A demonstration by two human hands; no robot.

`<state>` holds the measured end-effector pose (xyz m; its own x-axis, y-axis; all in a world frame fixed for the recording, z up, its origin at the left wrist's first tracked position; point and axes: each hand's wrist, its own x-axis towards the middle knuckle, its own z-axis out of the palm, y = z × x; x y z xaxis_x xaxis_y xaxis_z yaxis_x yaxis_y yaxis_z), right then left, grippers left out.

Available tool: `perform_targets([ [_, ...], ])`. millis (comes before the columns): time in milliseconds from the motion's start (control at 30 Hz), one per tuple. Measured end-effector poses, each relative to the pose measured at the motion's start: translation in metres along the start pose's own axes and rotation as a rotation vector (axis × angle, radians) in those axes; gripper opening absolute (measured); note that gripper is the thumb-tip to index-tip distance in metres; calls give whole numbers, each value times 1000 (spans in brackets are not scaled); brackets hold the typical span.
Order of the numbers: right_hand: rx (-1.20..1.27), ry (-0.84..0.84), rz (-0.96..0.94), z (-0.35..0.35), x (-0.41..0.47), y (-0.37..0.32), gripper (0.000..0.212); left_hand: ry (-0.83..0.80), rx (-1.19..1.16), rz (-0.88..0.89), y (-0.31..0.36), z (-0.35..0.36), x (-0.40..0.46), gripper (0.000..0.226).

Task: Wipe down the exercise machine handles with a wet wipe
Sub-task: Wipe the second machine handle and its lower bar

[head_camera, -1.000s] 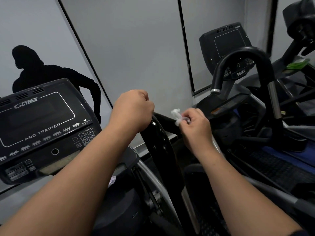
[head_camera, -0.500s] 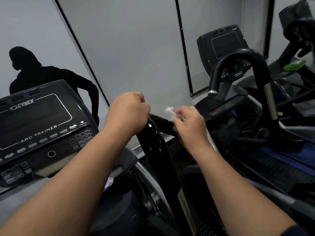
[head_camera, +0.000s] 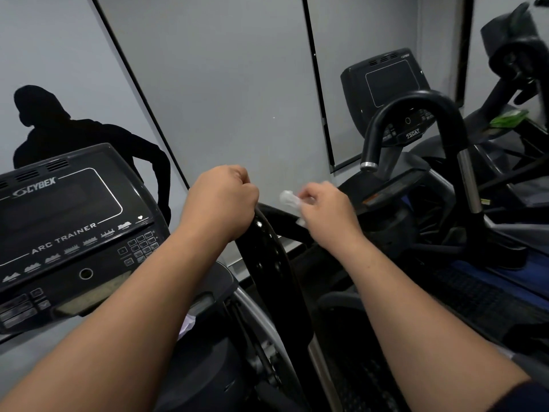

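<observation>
The left hand (head_camera: 221, 200) gripped the black handle (head_camera: 264, 251); the right hand (head_camera: 325, 208) pinched the wet wipe (head_camera: 289, 200), which wanted wrapping around the bar, rubbed firmly.

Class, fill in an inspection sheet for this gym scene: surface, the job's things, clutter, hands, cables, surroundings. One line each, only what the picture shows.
Surface: glossy black handle of the machine, curving up to the left hand.
Job's things: white wet wipe, crumpled, at the handle's side bar.
Clutter: white scrap below the console; green packet on the far machine.
Hands: left hand grips the handle top; right hand pinches the wipe.
Cables: nothing seen.
Surroundings: grey wall panels with a dark runner silhouette; second machine to the right.
</observation>
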<state>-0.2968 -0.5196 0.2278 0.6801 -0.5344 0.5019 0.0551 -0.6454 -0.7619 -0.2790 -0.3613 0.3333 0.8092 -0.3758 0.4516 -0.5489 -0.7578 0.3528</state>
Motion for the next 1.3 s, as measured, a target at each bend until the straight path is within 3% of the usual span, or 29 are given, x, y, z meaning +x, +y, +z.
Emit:
perform_targets([
  [100,18,-87,-220,18,7,-35,16,14,-5,18,-1,0,-1,16],
  [167,-6,-128,-241,23,8,-35,14,24,-4,27,-1,0,-2,17],
  [267,15,-137,-38,12,5,-2,10,21,-13,21,-1,0,-3,18],
  [333,10,-156,129,-4,-2,20,34,16,-11,16,-1,0,-2,18],
  [400,-24,-169,194,-13,-2,24,41,13,2,13,0,1,0,18],
  [533,4,-112,-68,6,10,-14,13,18,17,12,0,1,-1,17],
  [633,-34,-136,-233,23,10,-25,11,43,24,32,-1,1,-2,18],
  [700,-5,-121,-122,20,8,-4,8,48,20,40,0,1,-3,18],
  [767,166,-86,68,13,1,22,25,48,14,35,1,1,-3,19],
  [833,344,-35,198,9,-8,37,24,42,13,21,1,1,-1,18],
  [1000,427,86,235,17,-27,46,23,44,8,-5,-1,3,0,18],
  [1133,640,175,353,19,-31,50,21,44,10,0,0,3,-1,18],
  [1300,715,182,471,39,-38,57,14,40,-3,-16,-1,3,0,18],
])
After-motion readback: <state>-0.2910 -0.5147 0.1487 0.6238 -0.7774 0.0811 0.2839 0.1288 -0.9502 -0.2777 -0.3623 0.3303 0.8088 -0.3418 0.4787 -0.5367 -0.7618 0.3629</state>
